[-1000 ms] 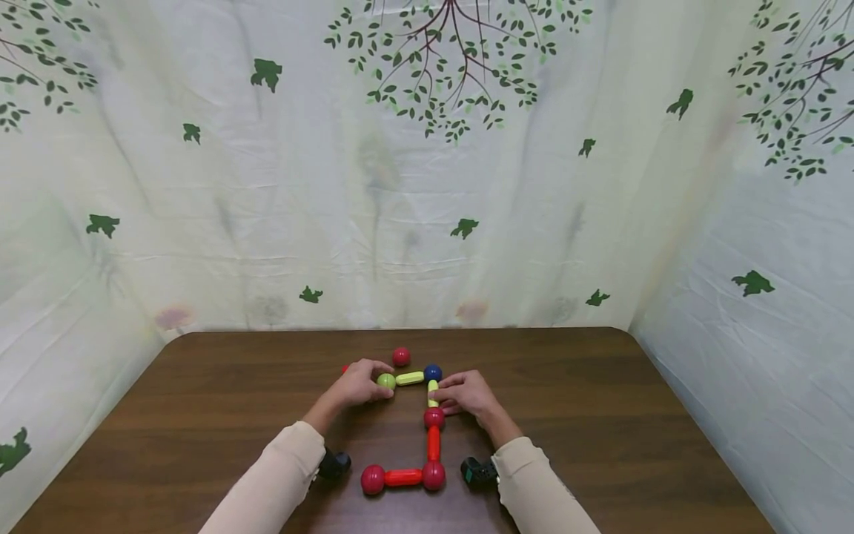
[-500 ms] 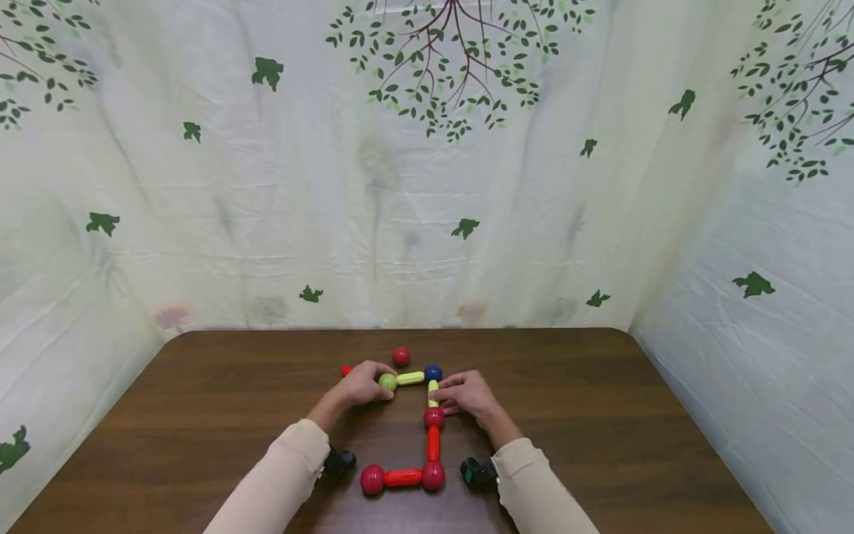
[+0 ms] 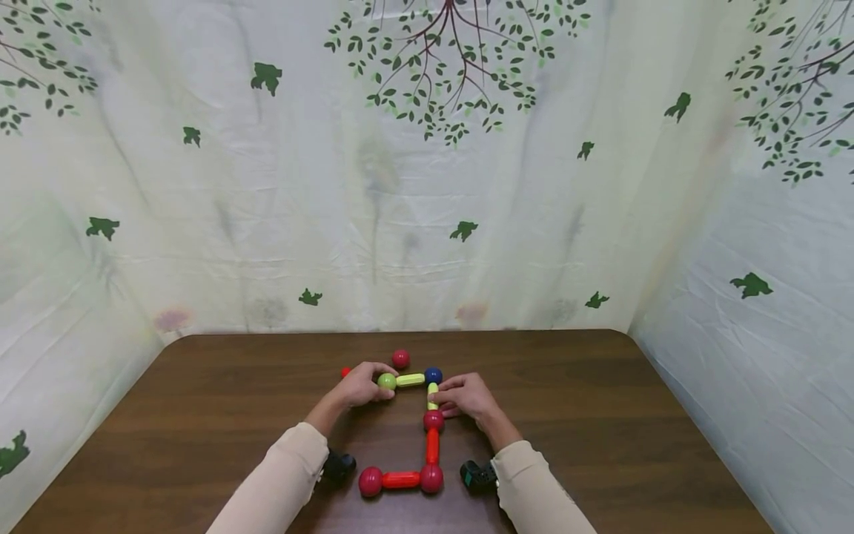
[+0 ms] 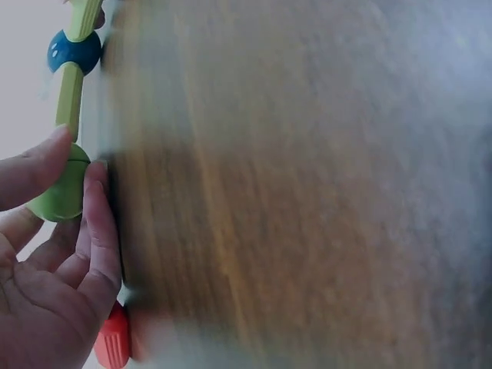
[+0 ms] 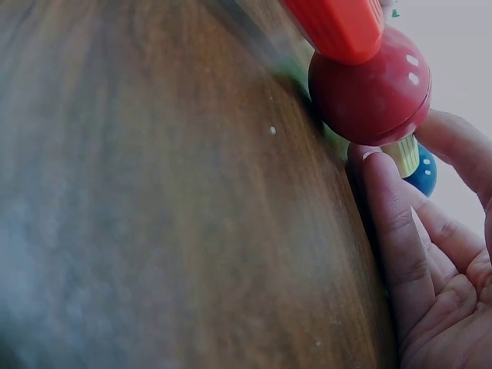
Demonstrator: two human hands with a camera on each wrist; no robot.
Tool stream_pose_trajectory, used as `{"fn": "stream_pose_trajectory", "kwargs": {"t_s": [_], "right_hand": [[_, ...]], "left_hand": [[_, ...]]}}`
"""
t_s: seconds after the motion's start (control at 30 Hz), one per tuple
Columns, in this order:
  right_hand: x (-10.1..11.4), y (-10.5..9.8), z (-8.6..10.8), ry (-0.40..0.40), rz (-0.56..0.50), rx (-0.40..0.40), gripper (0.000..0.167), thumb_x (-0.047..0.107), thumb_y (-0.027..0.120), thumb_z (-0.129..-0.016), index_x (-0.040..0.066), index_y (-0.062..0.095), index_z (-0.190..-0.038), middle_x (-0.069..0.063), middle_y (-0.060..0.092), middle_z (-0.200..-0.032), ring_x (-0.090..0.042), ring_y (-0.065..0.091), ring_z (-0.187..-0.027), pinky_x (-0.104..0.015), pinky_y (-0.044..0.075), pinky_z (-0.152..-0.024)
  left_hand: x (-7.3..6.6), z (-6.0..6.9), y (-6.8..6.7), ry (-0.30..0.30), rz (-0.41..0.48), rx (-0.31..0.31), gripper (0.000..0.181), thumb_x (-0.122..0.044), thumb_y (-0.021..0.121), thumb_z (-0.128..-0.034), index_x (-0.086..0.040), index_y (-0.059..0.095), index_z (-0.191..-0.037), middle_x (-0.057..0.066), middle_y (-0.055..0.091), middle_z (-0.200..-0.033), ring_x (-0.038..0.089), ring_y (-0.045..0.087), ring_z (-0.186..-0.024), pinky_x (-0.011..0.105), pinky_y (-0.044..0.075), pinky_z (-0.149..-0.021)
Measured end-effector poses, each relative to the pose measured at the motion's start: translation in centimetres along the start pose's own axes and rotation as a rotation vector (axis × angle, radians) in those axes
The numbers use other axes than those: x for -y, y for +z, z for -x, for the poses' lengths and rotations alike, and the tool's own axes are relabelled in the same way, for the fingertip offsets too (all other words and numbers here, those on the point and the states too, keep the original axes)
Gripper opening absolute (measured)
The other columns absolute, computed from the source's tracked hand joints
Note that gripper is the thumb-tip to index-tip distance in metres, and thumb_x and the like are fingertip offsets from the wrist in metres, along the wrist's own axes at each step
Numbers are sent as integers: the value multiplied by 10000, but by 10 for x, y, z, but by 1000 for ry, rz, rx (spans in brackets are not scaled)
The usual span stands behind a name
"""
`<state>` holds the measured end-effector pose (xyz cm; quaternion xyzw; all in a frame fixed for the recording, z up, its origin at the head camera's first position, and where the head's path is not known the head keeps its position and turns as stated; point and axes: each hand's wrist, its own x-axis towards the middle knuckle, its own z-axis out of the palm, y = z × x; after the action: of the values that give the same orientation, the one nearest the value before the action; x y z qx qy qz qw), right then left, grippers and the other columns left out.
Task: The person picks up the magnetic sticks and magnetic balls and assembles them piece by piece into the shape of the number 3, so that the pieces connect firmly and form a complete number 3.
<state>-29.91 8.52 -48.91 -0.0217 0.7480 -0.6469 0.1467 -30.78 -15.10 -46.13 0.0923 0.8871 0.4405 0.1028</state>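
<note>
My left hand [image 3: 362, 384] grips a lime-green ball [image 3: 387, 381] between thumb and fingers, as the left wrist view also shows. From that ball a yellow-green rod [image 3: 410, 380] runs to a blue ball [image 3: 433, 376]. A second yellow-green rod [image 3: 433, 396] joins the blue ball to a crimson ball [image 3: 434, 421]; my right hand [image 3: 469, 395] pinches this rod. Nearer me, a red rod [image 3: 433, 446] leads to a corner crimson ball [image 3: 431, 478]. Another red rod [image 3: 401, 480] extends left to an end crimson ball [image 3: 371, 482]. The linked pieces lie on the table.
Behind the chain sits a loose crimson ball [image 3: 400, 360]. A red piece [image 4: 113, 338], partly hidden by my left hand, lies beyond it on the brown wooden table [image 3: 567, 415]. A leaf-patterned white curtain [image 3: 400, 185] surrounds the table's back and sides.
</note>
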Motion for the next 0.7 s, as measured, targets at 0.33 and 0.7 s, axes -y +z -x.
{"fn": "stream_pose_trajectory", "kwargs": {"t_s": [0.33,0.7], "right_hand": [[-2,0,-1,-18,-21,7,251,55,798,-810,-94,687,-979,-78,694,-778,-130,654,-616,-304,566,-585],[2,0,3,-14,-16,1,254,54,794,-817,-97,684,-990,-96,700,-792,-130,665,-627,-311,567,-595]], "left_hand": [[4,-4,3,120,-283,-33,349,-39,785,-808,-34,703,-1147,114,645,-1076,256,558,-923,410,473,-833],[1,-3,5,164,-356,-95,345,-16,800,-779,1,695,-1107,104,624,-978,266,556,-917,410,454,-844]]}}
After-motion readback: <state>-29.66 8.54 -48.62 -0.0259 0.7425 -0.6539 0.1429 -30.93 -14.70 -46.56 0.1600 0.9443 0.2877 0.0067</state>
